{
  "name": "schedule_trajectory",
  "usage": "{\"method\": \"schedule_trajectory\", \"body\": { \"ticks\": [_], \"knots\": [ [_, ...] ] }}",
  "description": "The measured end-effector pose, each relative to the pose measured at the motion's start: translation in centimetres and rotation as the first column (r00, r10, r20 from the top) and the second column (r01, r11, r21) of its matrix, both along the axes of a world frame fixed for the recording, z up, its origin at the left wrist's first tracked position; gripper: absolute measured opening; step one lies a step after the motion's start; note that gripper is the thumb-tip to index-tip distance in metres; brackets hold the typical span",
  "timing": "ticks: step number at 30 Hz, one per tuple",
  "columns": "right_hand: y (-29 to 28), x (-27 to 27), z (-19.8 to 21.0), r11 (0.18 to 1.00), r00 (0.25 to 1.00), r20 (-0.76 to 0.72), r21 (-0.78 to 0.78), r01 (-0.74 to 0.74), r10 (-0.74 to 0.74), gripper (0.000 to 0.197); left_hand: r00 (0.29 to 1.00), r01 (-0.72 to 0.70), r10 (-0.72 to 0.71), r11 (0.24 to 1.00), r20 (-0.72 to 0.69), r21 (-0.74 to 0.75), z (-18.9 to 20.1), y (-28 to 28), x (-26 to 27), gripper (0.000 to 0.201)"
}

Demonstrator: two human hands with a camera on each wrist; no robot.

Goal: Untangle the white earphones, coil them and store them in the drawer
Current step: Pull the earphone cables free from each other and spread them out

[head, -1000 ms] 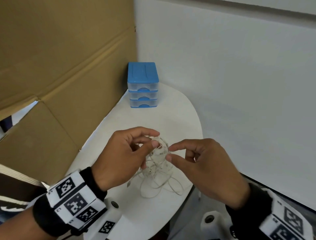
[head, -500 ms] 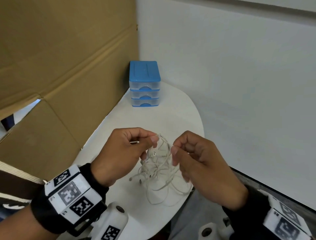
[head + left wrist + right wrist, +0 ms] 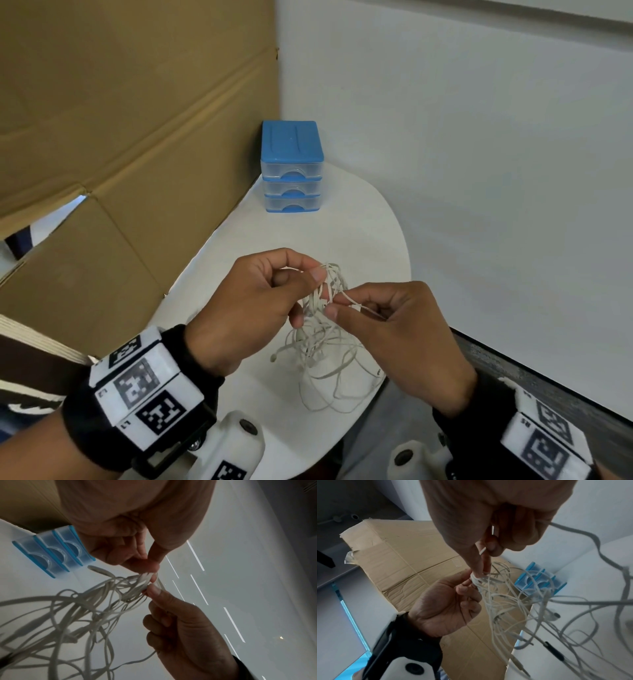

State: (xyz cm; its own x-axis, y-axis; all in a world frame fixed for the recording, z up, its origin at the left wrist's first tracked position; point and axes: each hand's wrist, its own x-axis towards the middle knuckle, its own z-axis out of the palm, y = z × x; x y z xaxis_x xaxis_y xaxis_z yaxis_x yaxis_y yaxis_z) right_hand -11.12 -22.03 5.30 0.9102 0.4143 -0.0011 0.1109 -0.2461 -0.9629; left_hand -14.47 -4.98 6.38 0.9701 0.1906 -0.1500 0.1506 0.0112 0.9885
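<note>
Both hands are up over the near edge of the white surface (image 3: 342, 236), a rounded top wedged into a corner of the room. The left hand (image 3: 246, 308) pinches the top of the tangled white earphones (image 3: 322, 329) between thumb and forefinger, and the right hand (image 3: 394, 332) pinches a strand just beside it, fingertips of the two hands nearly touching. Below that grip the cord hangs in loose loops, the lowest ones lying on the surface near its front edge and spilling past it. One earbud (image 3: 275, 357) sticks out to the left of the tangle. At the far edge, tucked into the corner, stands the small blue drawer unit (image 3: 292, 168), three clear drawers stacked, all pushed in. A big sheet of brown cardboard (image 3: 120, 137) leans along the left edge of the surface, creased and folded, and a plain white wall (image 3: 479, 154) runs along the right side. Past the right edge, dark flooring (image 3: 548, 383) shows beneath the wall.
</note>
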Motion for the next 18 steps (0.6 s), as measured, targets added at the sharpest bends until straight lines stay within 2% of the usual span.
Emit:
{"method": "schedule_trajectory", "body": {
  "ticks": [4, 8, 10, 13, 18],
  "knots": [
    [-0.2, 0.3, 0.4, 0.997, 0.995, -0.073, 0.050, -0.061, 0.065, 0.007, 0.999, 0.033, -0.033, 0.999, 0.006, -0.002, 0.1, -0.1, -0.1, 0.006],
    [-0.8, 1.4, 1.2, 0.986, 0.940, -0.320, 0.154, -0.070, 0.117, 0.010, 0.999, 0.046, -0.046, 0.999, 0.016, 0.011, -0.3, 0.2, 0.0, 0.007],
    [-1.1, 1.8, 1.3, 0.978, 0.903, -0.404, 0.198, -0.070, 0.146, 0.023, 0.997, 0.056, -0.059, 0.997, 0.045, 0.051, -0.5, 0.2, 0.1, 0.008],
    [-1.2, 1.9, 1.6, 0.970, 0.884, -0.436, 0.232, -0.068, 0.167, 0.031, 0.992, 0.064, -0.076, 0.992, 0.103, 0.108, -0.7, 0.3, 0.2, 0.008],
    [-1.1, 1.8, 1.9, 0.966, 0.877, -0.457, 0.257, -0.031, 0.149, 0.017, 0.967, 0.151, -0.172, 0.981, 0.188, 0.122, -0.6, 0.2, -0.1, 0.006]
  ]
}}
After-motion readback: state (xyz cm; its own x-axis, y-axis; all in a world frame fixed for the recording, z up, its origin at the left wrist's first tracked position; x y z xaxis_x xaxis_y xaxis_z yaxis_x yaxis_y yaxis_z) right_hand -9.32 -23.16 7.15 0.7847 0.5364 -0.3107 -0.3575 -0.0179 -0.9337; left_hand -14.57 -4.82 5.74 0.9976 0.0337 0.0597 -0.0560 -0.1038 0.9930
